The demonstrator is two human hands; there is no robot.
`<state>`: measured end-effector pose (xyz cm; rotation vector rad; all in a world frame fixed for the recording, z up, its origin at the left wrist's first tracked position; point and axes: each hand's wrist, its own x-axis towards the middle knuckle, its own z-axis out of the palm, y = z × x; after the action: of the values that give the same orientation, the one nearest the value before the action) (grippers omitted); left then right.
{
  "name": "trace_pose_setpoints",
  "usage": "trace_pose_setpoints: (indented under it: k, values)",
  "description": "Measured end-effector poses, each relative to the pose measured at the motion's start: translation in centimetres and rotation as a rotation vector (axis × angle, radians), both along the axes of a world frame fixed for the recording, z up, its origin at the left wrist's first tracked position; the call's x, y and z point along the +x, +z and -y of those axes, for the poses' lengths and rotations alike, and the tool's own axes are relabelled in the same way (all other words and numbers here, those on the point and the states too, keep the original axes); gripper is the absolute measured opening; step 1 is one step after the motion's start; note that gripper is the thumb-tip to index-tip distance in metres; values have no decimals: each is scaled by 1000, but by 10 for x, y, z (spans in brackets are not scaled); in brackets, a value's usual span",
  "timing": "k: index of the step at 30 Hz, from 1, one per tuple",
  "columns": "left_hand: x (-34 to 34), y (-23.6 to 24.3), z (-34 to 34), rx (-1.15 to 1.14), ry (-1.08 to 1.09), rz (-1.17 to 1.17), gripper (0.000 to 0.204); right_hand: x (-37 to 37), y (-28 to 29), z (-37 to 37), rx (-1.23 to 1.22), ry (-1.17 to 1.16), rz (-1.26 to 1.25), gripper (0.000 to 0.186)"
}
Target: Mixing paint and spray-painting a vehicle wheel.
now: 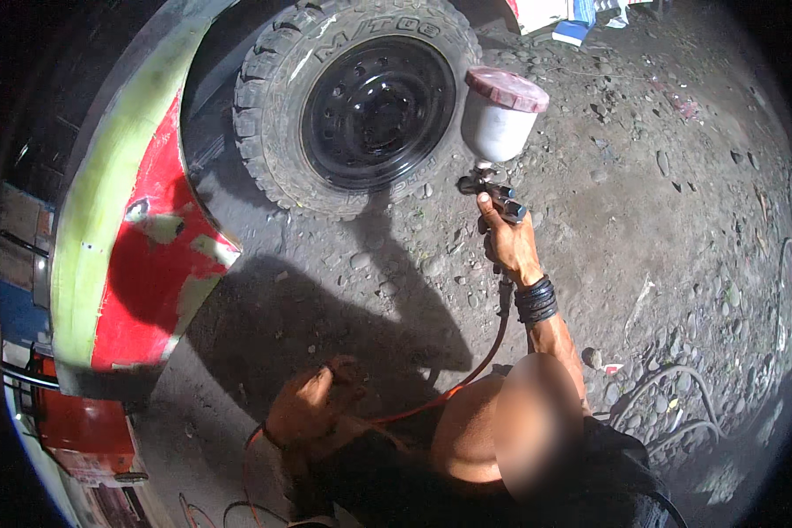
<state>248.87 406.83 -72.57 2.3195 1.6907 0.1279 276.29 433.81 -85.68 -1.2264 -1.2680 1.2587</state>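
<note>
My right hand is wrapped round the handle of a spray gun, held out over the ground to the right of the tyre. On top of the gun stands a white paint cup with a pink-stained lid, slightly tilted. From below the handle an orange air hose curves down toward my left forearm and passes out of sight there. My left hand is low in the middle, fingers curled in shadow; what they hold, if anything, is hidden. Nearest to it on the left is a vehicle body panel, patched red and yellow-green.
A large knobbly tyre on a black wheel rim is beyond my hands. Stony ground spreads to the right, with a grey hose looped on it. A red box-like object is at the lower left. Papers lie at the far edge.
</note>
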Motion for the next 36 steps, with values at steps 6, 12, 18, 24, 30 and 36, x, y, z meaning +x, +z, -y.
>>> trace_pose_setpoints:
  k: [6, 12, 18, 24, 30, 36]
  values:
    - [9, 7, -1, -3, -66, -11, 18, 15, 8, -13, 36, -183, -84, 53]
    - [0, 5, -5, 19, -163, -63, 17, 35, 17, -48, 130, -258, -178, 43]
    - [-1, -1, -8, 31, -146, 35, 14, 34, 52, -52, 265, -288, -254, 42]
    - [-2, -12, -5, -135, 125, 267, 16, 25, 92, -32, 279, -219, -290, 43]
    - [-38, -51, 17, -492, 437, 514, 15, 23, 105, -25, 256, -54, -298, 48]
    - [-7, -5, -2, -3, -164, 65, 28, 31, 81, -53, 245, -217, -267, 44]
